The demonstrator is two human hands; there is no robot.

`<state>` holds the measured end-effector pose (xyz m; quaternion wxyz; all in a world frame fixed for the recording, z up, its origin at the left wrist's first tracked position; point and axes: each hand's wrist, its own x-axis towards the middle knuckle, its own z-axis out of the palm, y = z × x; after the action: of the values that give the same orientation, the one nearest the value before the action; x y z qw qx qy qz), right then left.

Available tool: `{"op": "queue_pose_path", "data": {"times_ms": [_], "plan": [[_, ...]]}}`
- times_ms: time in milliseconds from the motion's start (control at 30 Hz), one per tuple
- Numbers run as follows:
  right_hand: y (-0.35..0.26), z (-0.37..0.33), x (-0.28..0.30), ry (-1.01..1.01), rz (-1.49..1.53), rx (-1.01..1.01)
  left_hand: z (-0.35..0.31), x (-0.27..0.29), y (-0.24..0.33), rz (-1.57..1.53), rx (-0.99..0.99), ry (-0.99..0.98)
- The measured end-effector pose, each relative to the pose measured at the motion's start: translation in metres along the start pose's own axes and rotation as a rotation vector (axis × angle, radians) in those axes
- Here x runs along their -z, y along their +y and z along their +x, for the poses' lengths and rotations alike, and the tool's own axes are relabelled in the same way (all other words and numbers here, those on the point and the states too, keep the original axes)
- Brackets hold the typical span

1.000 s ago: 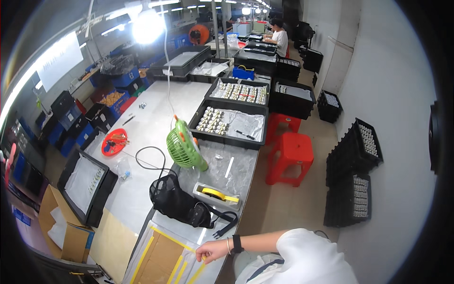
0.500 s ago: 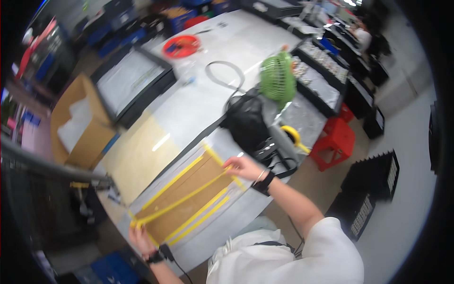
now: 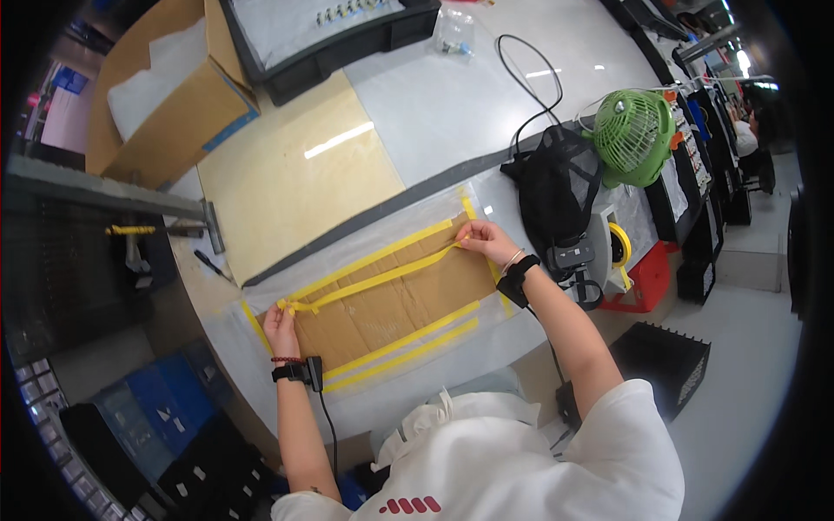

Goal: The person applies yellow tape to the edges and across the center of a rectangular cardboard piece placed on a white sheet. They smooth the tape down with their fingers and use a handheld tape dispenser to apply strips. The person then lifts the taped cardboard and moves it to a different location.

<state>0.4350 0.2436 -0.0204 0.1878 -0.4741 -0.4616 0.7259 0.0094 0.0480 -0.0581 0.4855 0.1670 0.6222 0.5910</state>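
Note:
A thin yellow strip of tape (image 3: 382, 278) stretches between my two hands across a brown cardboard sheet (image 3: 369, 323). My left hand (image 3: 281, 330) pinches one end, bunched at the fingertips, by the sheet's left edge. At the far right of the sheet, my right hand (image 3: 492, 242) pinches the other end between thumb and fingers. Other yellow strips lie along the far and near sides of the cardboard and at its two ends. I cannot tell whether the held strip touches the sheet.
Right of the sheet are a black bag (image 3: 556, 187), a green fan (image 3: 632, 139) and a yellow tape roll (image 3: 620, 245) in a grey dispenser. Beyond the left hand stand an open cardboard box (image 3: 174, 143) and a black tray (image 3: 347, 56). A pen (image 3: 213, 265) lies at left.
The view has shifted, bringing the sheet higher in the picture. The left end of the held strip is nearer the far strip. Both hands still pinch the tape.

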Motion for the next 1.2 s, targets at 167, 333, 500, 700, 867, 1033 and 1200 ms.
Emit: {"op": "queue_pose_path", "data": {"times_ms": [167,333,500,700,867,1033,1200], "plan": [[0.018,-0.017,0.001,0.016,-0.069,0.019,-0.03,-0.002,-0.013,-0.04,0.0,0.035],[0.034,-0.053,0.002,0.033,-0.093,-0.002,-0.072,-0.004,-0.025,-0.015,0.037,0.078],[0.045,-0.087,-0.004,0.052,-0.039,0.006,-0.113,-0.004,-0.036,-0.027,0.069,0.112],[-0.02,-0.088,0.001,-0.08,-0.167,0.012,-0.102,-0.021,0.002,-0.077,-0.09,0.095],[-0.073,-0.02,0.01,-0.095,0.0,0.189,-0.036,-0.04,0.05,-0.263,-0.145,0.133],[-0.022,0.019,0.014,-0.082,0.041,-0.117,-0.005,-0.018,0.01,-0.077,0.077,0.204],[-0.005,-0.009,0.001,-0.013,-0.002,-0.118,-0.038,-0.01,-0.007,0.028,0.077,0.219]]}}
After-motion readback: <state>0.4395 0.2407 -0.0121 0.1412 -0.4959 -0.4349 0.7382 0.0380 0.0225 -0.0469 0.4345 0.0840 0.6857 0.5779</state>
